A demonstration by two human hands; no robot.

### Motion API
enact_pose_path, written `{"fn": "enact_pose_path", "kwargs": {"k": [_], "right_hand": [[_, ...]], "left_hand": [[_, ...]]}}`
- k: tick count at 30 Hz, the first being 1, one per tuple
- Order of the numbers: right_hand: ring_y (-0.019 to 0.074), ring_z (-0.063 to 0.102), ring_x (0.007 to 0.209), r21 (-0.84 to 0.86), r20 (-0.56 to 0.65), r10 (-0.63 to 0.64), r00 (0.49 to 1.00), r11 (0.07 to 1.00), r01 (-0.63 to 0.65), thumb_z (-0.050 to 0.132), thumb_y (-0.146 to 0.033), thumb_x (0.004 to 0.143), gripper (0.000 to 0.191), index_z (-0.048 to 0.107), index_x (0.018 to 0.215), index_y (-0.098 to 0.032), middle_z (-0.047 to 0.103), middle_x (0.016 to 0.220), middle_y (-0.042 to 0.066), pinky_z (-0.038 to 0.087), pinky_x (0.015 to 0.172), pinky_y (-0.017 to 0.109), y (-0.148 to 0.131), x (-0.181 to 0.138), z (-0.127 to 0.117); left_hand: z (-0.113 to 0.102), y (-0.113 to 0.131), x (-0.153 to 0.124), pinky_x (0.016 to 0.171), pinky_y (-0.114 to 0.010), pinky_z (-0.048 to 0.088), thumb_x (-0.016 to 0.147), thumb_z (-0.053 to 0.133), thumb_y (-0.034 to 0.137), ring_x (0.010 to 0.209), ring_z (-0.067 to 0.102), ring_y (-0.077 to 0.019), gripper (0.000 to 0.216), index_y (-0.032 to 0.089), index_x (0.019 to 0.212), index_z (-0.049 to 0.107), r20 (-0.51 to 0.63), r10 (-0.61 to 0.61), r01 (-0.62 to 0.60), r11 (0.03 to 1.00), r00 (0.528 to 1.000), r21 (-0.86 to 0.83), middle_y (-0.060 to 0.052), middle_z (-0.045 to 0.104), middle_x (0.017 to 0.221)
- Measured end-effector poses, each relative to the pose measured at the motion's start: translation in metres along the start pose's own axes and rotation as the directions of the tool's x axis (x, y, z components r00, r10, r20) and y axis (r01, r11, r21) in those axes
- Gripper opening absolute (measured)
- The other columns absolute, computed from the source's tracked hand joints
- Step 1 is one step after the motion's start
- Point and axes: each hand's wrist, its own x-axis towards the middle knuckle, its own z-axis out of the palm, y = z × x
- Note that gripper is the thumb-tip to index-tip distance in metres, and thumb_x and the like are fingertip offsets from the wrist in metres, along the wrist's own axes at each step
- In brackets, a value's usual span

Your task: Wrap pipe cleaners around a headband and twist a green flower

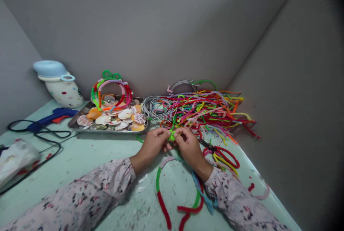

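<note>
My left hand [154, 143] and my right hand [189, 146] meet near the middle of the table. Between their fingertips they pinch a bright green pipe cleaner [172, 135] bent into small loops. Just below the hands lies a headband [158, 182] wrapped in pink, green and red pipe cleaner. A loose red pipe cleaner end [188, 209] crosses its right side, and light blue strands [205, 197] lie beside it under my right forearm. Part of the headband's top is hidden near my right wrist.
A metal tray [107, 131] holds shells, with wrapped headbands [126, 89] on top. Coiled wire [150, 107] and a pile of pipe cleaners [206, 107] sit behind my hands. Scissors [228, 156] lie right; a blue glue gun [45, 119], its cord and a white bottle [64, 91] are left.
</note>
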Motion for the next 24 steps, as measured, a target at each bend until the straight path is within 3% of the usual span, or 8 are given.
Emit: {"fn": "enact_pose_path", "kwargs": {"k": [7,14,24], "right_hand": [[0.0141,0.055,0.062,-0.015,0.009,-0.001,1.000,1.000,0.001,0.053,-0.027,0.084,0.009,0.057,0.080,-0.020,0.058,0.072,0.000,0.044,0.058,0.025,0.0022,-0.0015,0.0014],[0.0135,0.053,0.053,0.153,0.030,0.090,0.995,0.984,-0.094,0.051,-0.032,0.084,0.013,0.058,0.085,-0.020,0.056,0.062,-0.003,0.041,0.051,0.024,-0.0037,0.0026,-0.0031],[0.0139,0.053,0.061,0.011,-0.016,0.012,1.000,1.000,-0.012,0.055,-0.024,0.079,0.009,0.061,0.075,-0.018,0.056,0.070,0.000,0.042,0.056,0.025,0.0030,0.0049,-0.0041]], "left_hand": [[0.0008,0.0012,-0.0012,0.039,-0.016,0.039,0.077,0.058,0.029,0.042,0.055,-0.0090,0.016,0.013,0.075,0.058,-0.009,-0.003,0.003,1.000,1.000,0.008,0.000,0.060,0.050],[0.0016,-0.0011,0.0006,0.040,-0.018,0.040,0.077,0.059,0.034,0.044,0.057,-0.0099,0.022,0.013,0.080,0.059,0.021,0.014,-0.015,1.000,1.000,0.014,-0.001,0.064,0.058],[0.0026,-0.0012,-0.0032,0.042,-0.018,0.038,0.076,0.059,0.028,0.041,0.052,-0.0088,0.016,0.013,0.079,0.059,0.084,0.005,-0.015,0.992,0.996,0.122,0.000,0.061,0.050]]}}
